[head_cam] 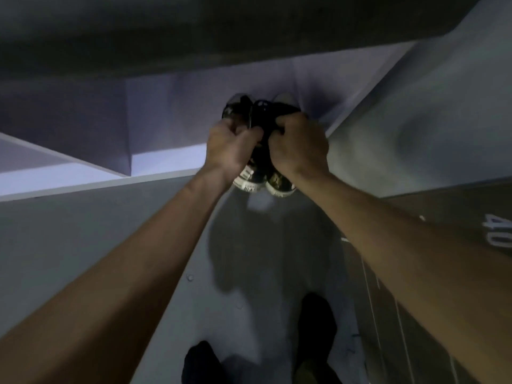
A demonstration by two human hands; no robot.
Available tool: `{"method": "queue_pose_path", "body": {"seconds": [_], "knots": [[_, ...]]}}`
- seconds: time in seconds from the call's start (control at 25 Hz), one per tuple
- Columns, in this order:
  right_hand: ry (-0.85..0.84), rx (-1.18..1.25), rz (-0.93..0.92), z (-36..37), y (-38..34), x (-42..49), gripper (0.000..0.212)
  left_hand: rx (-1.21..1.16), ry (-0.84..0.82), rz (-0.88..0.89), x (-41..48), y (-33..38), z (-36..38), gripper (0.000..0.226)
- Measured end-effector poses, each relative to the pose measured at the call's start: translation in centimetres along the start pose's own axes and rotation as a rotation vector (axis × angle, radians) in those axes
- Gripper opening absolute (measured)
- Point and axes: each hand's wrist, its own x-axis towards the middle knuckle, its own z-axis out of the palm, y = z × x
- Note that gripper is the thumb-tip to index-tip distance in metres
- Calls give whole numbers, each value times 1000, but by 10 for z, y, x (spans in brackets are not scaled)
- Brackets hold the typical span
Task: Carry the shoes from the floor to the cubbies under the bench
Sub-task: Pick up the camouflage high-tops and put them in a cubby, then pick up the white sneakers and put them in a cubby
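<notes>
At the mouth of the cubby I hold a pair of shoes side by side, toes pointing in, heels toward me. My left hand is clenched around the left shoe and my right hand grips the right shoe, both hands closed over the tops near the laces. The toes look to be already inside the opening, while the heels hang out over the floor, so I judge this pair is nearly stowed: it needs a push further in and a release. Whether the soles are resting on the cubby base I cannot tell. Other shoes waiting on the floor are not in view, except the dark ones on my feet.

The shoes are black canvas sneakers with pale rubber toe caps and a white rubber band round the heel with printed lettering. The cubby is flat, smooth, pale board with sharp square edges. The floor is grey, smooth and slightly glossy.
</notes>
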Motion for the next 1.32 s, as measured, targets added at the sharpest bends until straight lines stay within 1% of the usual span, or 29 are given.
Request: {"method": "queue_pose_path", "body": {"seconds": [0.04,0.08,0.12,0.2,0.28,0.44,0.52,0.6,0.64,0.72,0.8,0.92,0.96,1.04,1.16,1.2,1.24,1.32], "knots": [[45,1,-25,8,2,18,19,17,20,43,16,0,2,13],[84,-4,-41,15,6,34,19,32,18,87,30,-1,5,18],[108,-13,-48,22,12,48,19,52,3,122,44,-5,11,28],[86,-16,-44,39,26,63,20,133,-48,137,64,-21,23,47],[43,-2,-62,56,38,66,21,162,-86,116,77,-41,34,56],[-3,5,-116,63,40,63,15,224,-78,77,84,-62,36,48],[2,41,-150,53,41,53,26,182,-85,11,79,-65,35,48],[13,86,-164,40,43,32,45,62,-14,-65,60,-62,33,48],[16,128,-154,34,44,15,48,-2,41,-103,42,-59,31,48],[1,244,-110,25,47,-24,46,-155,143,-153,-6,-58,24,46],[-104,304,-70,13,47,-62,45,-233,191,-181,-64,-54,15,44],[-285,293,-64,-7,24,-108,49,-353,217,-267,-128,-35,-14,37],[-327,295,-66,-15,13,-124,47,-362,232,-256,-150,-22,-27,35],[-383,275,-58,-37,-13,-164,38,-293,279,-186,-195,10,-65,30],[-517,141,-144,-88,-75,-224,41,-121,331,-28,-267,80,-133,26],[-555,138,-178,-107,-99,-245,39,-102,362,6,-295,99,-156,27],[-594,155,-213,-127,-131,-265,36,-108,413,21,-326,118,-185,26],[-652,159,-265,-160,-193,-298,32,-185,509,-62,-385,138,-229,21]]}}
